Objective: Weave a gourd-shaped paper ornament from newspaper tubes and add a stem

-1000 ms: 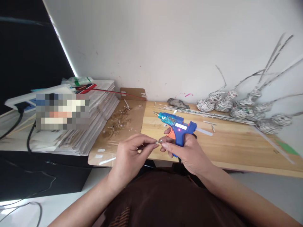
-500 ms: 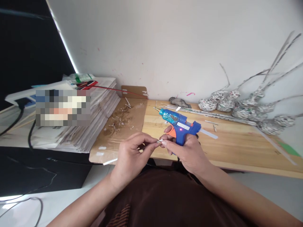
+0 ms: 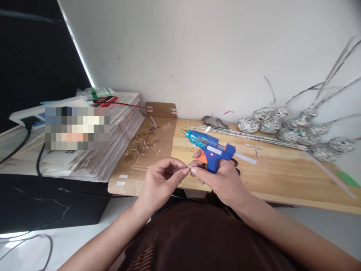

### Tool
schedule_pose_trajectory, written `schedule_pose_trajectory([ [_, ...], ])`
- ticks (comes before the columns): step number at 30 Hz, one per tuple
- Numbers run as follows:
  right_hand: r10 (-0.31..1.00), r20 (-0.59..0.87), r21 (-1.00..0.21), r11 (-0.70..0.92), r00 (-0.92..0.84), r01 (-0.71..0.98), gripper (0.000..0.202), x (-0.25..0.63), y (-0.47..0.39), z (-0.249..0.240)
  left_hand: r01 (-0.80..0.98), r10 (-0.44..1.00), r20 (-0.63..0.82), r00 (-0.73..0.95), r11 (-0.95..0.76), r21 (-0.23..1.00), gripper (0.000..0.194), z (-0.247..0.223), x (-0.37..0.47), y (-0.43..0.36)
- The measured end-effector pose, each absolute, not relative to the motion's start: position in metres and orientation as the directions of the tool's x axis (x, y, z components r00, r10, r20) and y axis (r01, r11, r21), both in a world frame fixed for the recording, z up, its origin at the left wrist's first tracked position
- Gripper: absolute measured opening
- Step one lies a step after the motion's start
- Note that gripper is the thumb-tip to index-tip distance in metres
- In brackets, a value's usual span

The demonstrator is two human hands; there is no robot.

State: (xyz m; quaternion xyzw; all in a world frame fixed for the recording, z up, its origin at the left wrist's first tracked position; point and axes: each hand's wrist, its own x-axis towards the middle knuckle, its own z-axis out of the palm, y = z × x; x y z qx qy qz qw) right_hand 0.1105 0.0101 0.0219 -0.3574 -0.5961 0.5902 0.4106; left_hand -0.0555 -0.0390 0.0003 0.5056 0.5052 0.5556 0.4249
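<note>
My right hand [image 3: 224, 182] is wrapped round the handle of a blue hot glue gun [image 3: 213, 152] with an orange trigger. The gun's metal nozzle points left, its small light glows, and a clear glue stick [image 3: 246, 158] sticks out of the back. Thumb and fingertip of that same hand also meet at a tiny whitish piece [image 3: 190, 166]. On the other side of this piece, my left hand [image 3: 162, 177] pinches with thumb and forefinger, its tips touching or almost touching those of the right. What the piece is, I cannot make out.
Brown cardboard [image 3: 132, 165] with scraps lies left on the wooden table [image 3: 282, 177]. Long rolled-paper sticks [image 3: 248, 134] lie behind the gun. Several woven paper gourd shapes [image 3: 270, 122] stand back right. A tall paper stack [image 3: 118, 131] and power strip [image 3: 22, 113] are left.
The glue gun has tilted and shifted slightly left in my right hand. A white stick end that showed beneath my left wrist is out of sight. Both hands stay together at the small piece.
</note>
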Motion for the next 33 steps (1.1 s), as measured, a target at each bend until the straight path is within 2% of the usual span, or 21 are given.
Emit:
schedule_pose_trajectory([
  [5, 0.881, 0.092, -0.996, 0.072, -0.464, -0.062, 0.021, 0.124, 0.010, 0.030, -0.102, 0.978, 0.063, -0.201, -0.085, 0.991, 0.018, -0.004, -0.065, -0.039],
  [9, 0.853, 0.090, -0.993, 0.114, -0.515, 0.015, 0.029, 0.139, 0.002, 0.033, -0.244, 0.971, 0.020, -0.238, -0.080, 0.967, 0.021, -0.004, -0.076, -0.038],
  [14, 0.845, 0.103, -0.974, 0.192, -0.525, 0.117, 0.035, 0.147, -0.009, 0.026, -0.279, 0.966, 0.008, -0.258, -0.083, 0.957, 0.023, -0.003, -0.082, -0.038],
  [20, 0.837, 0.124, -0.949, 0.257, -0.534, 0.182, 0.030, 0.150, -0.010, 0.019, -0.327, 0.967, 0.005, -0.253, -0.090, 0.941, 0.021, -0.001, -0.086, -0.041],
  [24, 0.828, 0.174, -0.928, 0.319, -0.533, 0.193, 0.021, 0.150, -0.009, 0.018, -0.289, 0.967, 0.030, -0.252, -0.105, 0.952, 0.020, -0.001, -0.090, -0.043],
  [27, 0.821, 0.200, -0.910, 0.358, -0.535, 0.209, 0.016, 0.149, -0.008, 0.017, -0.194, 0.957, 0.070, -0.283, -0.128, 0.973, 0.022, -0.003, -0.093, -0.044],
  [33, 0.821, 0.177, -0.896, 0.363, -0.543, 0.256, 0.024, 0.147, -0.008, 0.014, 0.021, 0.936, 0.140, -0.324, -0.141, 0.990, 0.017, 0.001, -0.094, -0.048],
])
